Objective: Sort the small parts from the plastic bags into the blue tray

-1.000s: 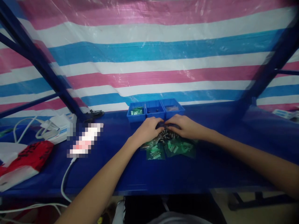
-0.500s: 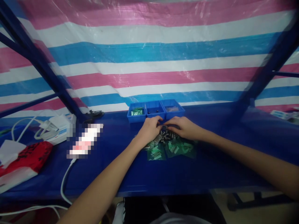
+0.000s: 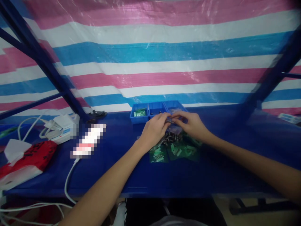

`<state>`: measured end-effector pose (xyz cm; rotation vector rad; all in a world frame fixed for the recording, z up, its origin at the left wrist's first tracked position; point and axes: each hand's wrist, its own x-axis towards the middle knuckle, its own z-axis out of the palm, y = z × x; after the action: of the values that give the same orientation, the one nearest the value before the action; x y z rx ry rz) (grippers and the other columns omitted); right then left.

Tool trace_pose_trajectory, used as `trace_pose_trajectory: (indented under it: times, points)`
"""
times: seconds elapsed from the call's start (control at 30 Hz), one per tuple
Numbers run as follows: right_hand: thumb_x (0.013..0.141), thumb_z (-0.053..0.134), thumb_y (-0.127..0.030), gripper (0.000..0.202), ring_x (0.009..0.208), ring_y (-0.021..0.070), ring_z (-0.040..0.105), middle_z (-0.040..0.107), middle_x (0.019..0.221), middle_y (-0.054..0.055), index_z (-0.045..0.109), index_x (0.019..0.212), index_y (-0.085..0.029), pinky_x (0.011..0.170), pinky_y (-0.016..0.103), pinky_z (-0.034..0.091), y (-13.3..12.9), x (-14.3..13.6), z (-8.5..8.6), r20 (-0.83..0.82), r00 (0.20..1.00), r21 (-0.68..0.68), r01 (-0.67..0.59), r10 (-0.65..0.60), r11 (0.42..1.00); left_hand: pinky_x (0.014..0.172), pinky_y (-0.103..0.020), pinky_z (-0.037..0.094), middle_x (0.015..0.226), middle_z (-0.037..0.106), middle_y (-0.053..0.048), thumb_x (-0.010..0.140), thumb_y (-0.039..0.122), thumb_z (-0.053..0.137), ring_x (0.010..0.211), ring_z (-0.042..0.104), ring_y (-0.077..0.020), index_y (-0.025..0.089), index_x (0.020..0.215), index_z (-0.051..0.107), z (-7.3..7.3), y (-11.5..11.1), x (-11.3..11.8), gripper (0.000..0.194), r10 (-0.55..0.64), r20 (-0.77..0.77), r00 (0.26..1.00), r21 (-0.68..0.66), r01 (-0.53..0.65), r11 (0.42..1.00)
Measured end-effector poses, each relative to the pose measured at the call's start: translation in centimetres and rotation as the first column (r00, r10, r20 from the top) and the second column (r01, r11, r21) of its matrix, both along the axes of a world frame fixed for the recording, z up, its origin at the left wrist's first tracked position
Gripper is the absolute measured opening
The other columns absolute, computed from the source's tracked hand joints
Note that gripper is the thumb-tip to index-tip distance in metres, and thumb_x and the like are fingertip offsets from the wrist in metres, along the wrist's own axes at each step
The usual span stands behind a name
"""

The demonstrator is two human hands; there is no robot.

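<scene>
Blue surface (image 3: 211,175) carried everything, striped tarp (image 3: 150,47) hanging behind its back edge. Red-and-white bag (image 3: 25,158) sat near the left edge, with white cables (image 3: 68,179) trailing over the front edge. Row of three blue bins (image 3: 155,110) stood at the back edge, centre. Flat green packets (image 3: 175,150) lay mid-surface, a pile of small dark cylindrical parts (image 3: 170,136) just behind them.

Both hands met over that pile, just in front of the bins. Left hand (image 3: 154,130) and right hand (image 3: 191,124) each had fingers (image 3: 180,115) pinched narrow on a small clear bag (image 3: 171,121), lifted slightly off the surface; what it held was too blurred to tell.

Judgement: bag was thin film, light, floppy, a bit slick, so it would sag and spill if tipped. Best hold looked like the top edge, one pinch per corner. Loose parts would roll; the packets were soft and easy to grab by an edge.
</scene>
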<state>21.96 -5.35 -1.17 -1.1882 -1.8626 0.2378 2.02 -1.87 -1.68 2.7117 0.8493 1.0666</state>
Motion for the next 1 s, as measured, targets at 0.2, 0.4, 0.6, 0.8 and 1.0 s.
trace_pose_trajectory:
  times: [0.2, 0.4, 0.6, 0.8, 1.0]
  points:
    - [0.092, 0.062, -0.035, 0.017, 0.082, 0.0216, 0.07, 0.077, 0.091, 0.005, 0.072, 0.094, -0.021, 0.075, 0.036, 0.054, 0.32, 0.16, 0.07, -0.105, 0.994, -0.06, 0.028, -0.034, 0.998, 0.091, -0.037, 0.056, 0.12, 0.064, -0.007, 0.099, 0.017, 0.056, 0.104, 0.065, -0.0208, 0.021, 0.133, 0.046, -0.28, 0.32, -0.54, 0.035, 0.025, 0.041, 0.999, -0.007, -0.024, 1.0]
    - [0.086, 0.069, -0.043, 0.024, 0.074, 0.0205, 0.07, 0.074, 0.08, 0.004, 0.069, 0.095, -0.021, 0.069, 0.035, 0.056, 0.54, 0.34, -0.01, -0.336, 0.942, -0.229, -0.106, 0.024, 0.968, 0.075, -0.03, 0.057, 0.12, 0.052, -0.007, 0.096, 0.019, 0.06, 0.097, 0.064, -0.0185, 0.022, 0.128, 0.048, 0.03, -0.19, -0.8, 0.034, 0.064, -0.097, 0.993, 0.058, -0.058, 0.997]
    - [0.086, 0.07, -0.043, 0.039, 0.073, 0.0205, 0.07, 0.073, 0.077, 0.002, 0.06, 0.116, -0.021, 0.069, 0.035, 0.058, 0.05, 0.18, 0.23, -0.352, 0.936, -0.274, -0.133, 0.03, 0.953, 0.068, -0.027, 0.053, 0.112, 0.054, -0.005, 0.103, 0.027, 0.051, 0.091, 0.062, -0.0165, 0.022, 0.118, 0.055, -0.08, -0.42, -0.68, 0.017, 0.104, -0.139, 0.985, 0.094, -0.091, 0.991]
    - [0.092, 0.061, -0.051, 0.031, 0.09, 0.0245, 0.072, 0.077, 0.098, 0.007, 0.069, 0.101, -0.022, 0.075, 0.038, 0.057, -0.1, 0.01, -0.21, -0.195, 0.981, -0.213, -0.064, 0.021, 0.975, 0.08, -0.027, 0.054, 0.106, 0.061, -0.005, 0.107, 0.025, 0.042, 0.097, 0.064, -0.0157, 0.018, 0.109, 0.061, -0.09, -0.35, -0.71, 0.021, 0.091, -0.048, 0.995, 0.069, -0.088, 0.994]
    - [0.093, 0.062, -0.037, 0.018, 0.076, 0.0203, 0.069, 0.076, 0.093, 0.005, 0.069, 0.102, -0.023, 0.068, 0.034, 0.054, -0.36, 0.01, -0.43, 0.08, 0.997, 0.001, 0.011, -0.011, 1.0, 0.078, -0.026, 0.054, 0.101, 0.064, -0.003, 0.107, 0.027, 0.046, 0.09, 0.065, -0.0134, 0.02, 0.106, 0.066, -0.2, -0.27, -0.82, 0.022, 0.083, 0.048, 0.995, 0.076, -0.087, 0.993]
